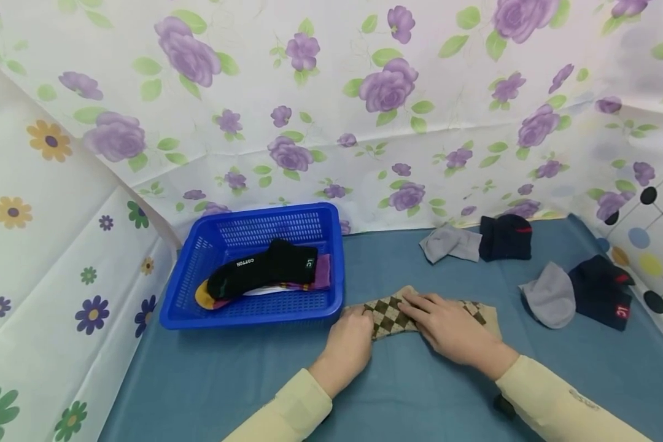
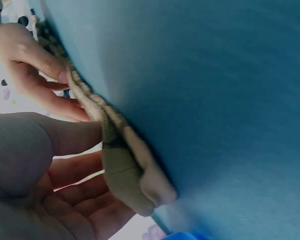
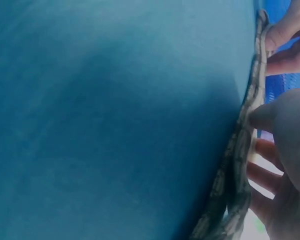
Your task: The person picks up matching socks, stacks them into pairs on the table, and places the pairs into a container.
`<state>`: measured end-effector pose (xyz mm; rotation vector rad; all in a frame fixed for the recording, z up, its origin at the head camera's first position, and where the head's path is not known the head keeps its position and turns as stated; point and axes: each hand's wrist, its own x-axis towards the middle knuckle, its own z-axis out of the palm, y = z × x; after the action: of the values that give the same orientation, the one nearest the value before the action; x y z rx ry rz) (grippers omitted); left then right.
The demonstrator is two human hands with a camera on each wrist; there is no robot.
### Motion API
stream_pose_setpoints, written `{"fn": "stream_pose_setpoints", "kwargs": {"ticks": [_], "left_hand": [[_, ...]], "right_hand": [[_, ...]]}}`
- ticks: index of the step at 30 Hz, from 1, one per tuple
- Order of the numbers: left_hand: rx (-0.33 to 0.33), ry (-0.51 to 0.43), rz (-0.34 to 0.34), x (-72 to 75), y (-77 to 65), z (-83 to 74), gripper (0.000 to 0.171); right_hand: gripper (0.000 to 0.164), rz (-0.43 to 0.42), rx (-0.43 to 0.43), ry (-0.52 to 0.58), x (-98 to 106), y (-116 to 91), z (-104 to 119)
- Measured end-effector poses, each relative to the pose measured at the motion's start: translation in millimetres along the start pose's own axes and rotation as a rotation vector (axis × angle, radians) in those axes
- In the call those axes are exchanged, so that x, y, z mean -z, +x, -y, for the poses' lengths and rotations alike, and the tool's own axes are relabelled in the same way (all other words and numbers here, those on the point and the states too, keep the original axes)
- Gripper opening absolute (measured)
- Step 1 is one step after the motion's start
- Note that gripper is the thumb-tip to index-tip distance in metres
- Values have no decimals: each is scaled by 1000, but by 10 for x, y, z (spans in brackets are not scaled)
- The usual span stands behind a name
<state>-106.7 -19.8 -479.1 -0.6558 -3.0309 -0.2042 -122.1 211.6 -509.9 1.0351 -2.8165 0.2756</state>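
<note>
A pair of beige-and-brown argyle socks (image 1: 388,317) lies lengthwise in front of me, one on top of the other. At their left end my left hand (image 1: 351,341) grips the fabric; in the left wrist view the thumb and fingers lie around the two rounded sock ends (image 2: 127,180). Nearer the middle, my right hand (image 1: 447,325) has its fingers over the upper sock. From the right wrist, the right hand (image 3: 285,160) shows its thumb on the near edge of the socks (image 3: 241,145) and its fingers on the far side, pinching them.
A blue basket (image 1: 334,270) stands at the left, holding a black sock (image 1: 262,265) and yellow and purple ones under it. Toward the right lie grey socks (image 1: 450,243), (image 1: 549,298) and dark navy socks (image 1: 505,238), (image 1: 599,291). Flowered sheets (image 1: 331,153) hang behind the blue tabletop (image 1: 226,380).
</note>
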Motion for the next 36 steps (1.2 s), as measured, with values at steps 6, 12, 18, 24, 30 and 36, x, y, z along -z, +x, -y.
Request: {"fn": "stream_pose_setpoints", "kwargs": {"ticks": [6, 12, 18, 24, 30, 36], "left_hand": [[-57, 25, -46, 86, 0, -38, 14], [-46, 38, -29, 117, -36, -18, 18], [-10, 11, 20, 67, -53, 39, 14], [49, -45, 61, 51, -69, 83, 16], [38, -43, 24, 46, -65, 88, 22], [9, -48, 31, 28, -29, 104, 24]], "right_hand": [[48, 10, -86, 72, 189, -3, -1], [41, -29, -163, 34, 302, -176, -48], [39, -64, -214, -6, 267, -429, -104], [40, -3, -234, -28, 221, -550, -183], [39, 9, -232, -17, 216, -574, -206], [40, -8, -256, 15, 209, -589, -266]]}}
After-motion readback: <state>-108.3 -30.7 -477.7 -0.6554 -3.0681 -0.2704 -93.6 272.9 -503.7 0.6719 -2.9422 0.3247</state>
